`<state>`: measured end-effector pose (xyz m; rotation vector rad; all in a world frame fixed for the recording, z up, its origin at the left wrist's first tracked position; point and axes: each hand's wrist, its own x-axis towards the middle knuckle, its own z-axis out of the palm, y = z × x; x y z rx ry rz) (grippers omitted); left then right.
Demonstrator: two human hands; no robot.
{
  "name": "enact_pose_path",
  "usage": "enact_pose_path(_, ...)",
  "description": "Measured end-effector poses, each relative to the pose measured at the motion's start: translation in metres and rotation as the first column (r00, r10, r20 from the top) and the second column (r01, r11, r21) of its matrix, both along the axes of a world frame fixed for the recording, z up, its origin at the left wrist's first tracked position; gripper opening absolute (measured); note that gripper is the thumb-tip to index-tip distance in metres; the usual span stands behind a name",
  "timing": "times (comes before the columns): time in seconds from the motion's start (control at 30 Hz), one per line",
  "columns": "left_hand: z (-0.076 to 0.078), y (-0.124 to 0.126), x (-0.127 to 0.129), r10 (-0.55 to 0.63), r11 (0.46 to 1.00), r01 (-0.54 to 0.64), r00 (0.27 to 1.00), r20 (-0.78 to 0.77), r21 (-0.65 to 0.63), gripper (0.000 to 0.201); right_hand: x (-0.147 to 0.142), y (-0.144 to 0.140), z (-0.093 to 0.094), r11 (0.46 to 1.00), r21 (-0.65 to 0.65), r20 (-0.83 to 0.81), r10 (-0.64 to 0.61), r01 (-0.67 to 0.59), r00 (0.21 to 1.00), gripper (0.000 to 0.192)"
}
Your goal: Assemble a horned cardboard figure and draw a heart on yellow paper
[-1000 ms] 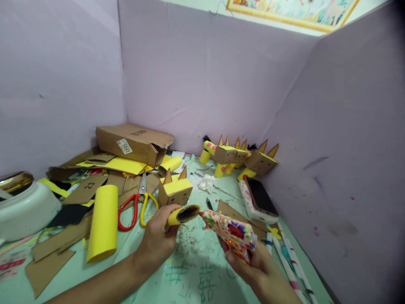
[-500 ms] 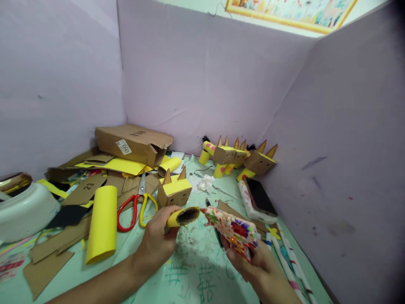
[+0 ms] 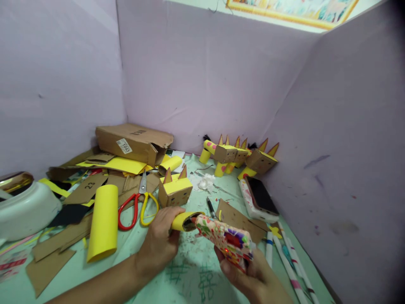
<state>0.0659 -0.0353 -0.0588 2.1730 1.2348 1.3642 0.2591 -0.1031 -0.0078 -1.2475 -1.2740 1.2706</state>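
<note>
My left hand (image 3: 161,236) is closed around a short yellow cardboard tube (image 3: 182,221), its open end turned to the right. In my right hand (image 3: 243,274) is a flower-patterned hot glue gun (image 3: 224,238) with a small red light lit. The gun's nozzle points left and sits at the tube's open end; whether it touches the inner wall I cannot tell. Just behind the tube stands a small cardboard box head (image 3: 175,193) with a yellow top and two pointed ears. A larger yellow tube (image 3: 103,223) stands left of my left hand.
Scissors (image 3: 139,207) with red and yellow handles lie among cardboard scraps (image 3: 50,272). A brown box (image 3: 133,141) is at the back left, and finished-looking cardboard animals (image 3: 226,154) line the back wall. A phone (image 3: 261,195), a pen (image 3: 210,207) and markers (image 3: 289,264) lie to the right.
The glue gun has moved left and slightly down, its nozzle going from the tube's rim to its opening. The tube has turned slightly, its opening now facing more to the right.
</note>
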Motion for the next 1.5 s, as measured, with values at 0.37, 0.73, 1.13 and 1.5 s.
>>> enact_pose_path(0.37, 0.0, 0.002, -0.001, 0.011, 0.995, -0.008, 0.999, -0.032, 0.104, 0.038, 0.004, 0.002, -0.003, 0.999, -0.028, 0.03, 0.034, -0.033, 0.999, 0.045)
enact_pose_path(0.73, 0.001, 0.002, -0.002, 0.008, 0.992, -0.004, 0.999, -0.035, 0.124, 0.036, 0.01, 0.006, -0.004, 1.0, 0.008, 0.1, 0.002, -0.003, 0.995, 0.035)
enact_pose_path(1.13, 0.001, 0.002, -0.003, 0.022, 0.989, -0.017, 0.999, -0.035, 0.147, 0.035, 0.01, 0.011, 0.004, 0.997, 0.068, 0.116, 0.025, -0.033, 0.993, 0.044)
enact_pose_path(1.5, 0.002, 0.0, -0.002, 0.035, 0.99, -0.032, 0.999, -0.022, 0.137, 0.036, 0.011, 0.011, -0.004, 0.999, 0.041, 0.092, 0.0, -0.004, 0.996, 0.04)
